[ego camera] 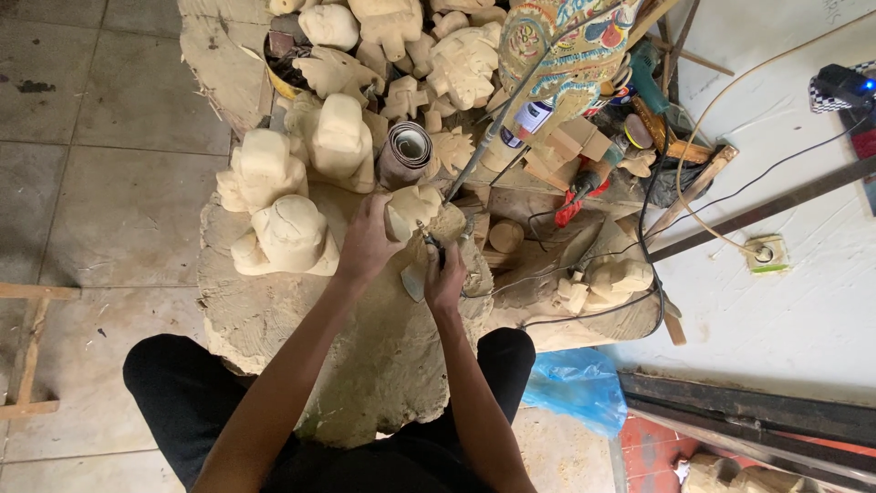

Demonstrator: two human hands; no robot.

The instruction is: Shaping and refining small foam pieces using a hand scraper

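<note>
Floor: pale stone tiles (119, 183) with dark joints, seen from above; at the right a white wall (803, 301) carries a small socket plate with a cream cable
Work block: a broad, rough slab of tree stump (365, 365), dusted pale, fills the middle; the person's knees in black trousers (182, 383) sit either side of its near edge
Carvings: unpainted wooden figures crowd the far half of the stump; two squat, rounded ones (287, 236) stand just left of the hands, more are heaped behind, and a small one (607, 283) lies at the right edge
Painted piece: a carving in many colours (566, 46) rises at the top, well above the hands
Clutter: a roll of sandpaper (406, 151) stands just behind the hands; wood blocks, tool handles and black cables lie to the right
Bag: crumpled blue plastic (575, 388) on the floor by the right knee
Left hand: the left hand (365, 245) is clenched around a small pale carving (412, 210), pressing it down on the stump top
Small carving: it sits at the middle of the stump, touching the left fingers, just in front of the sandpaper roll
Right hand: the right hand (445, 278) grasps a slim dark tool (429, 242) like a pen, its tip at the near edge of the small carving; a grey blade-shaped piece (413, 281) lies beside the wrist
</note>
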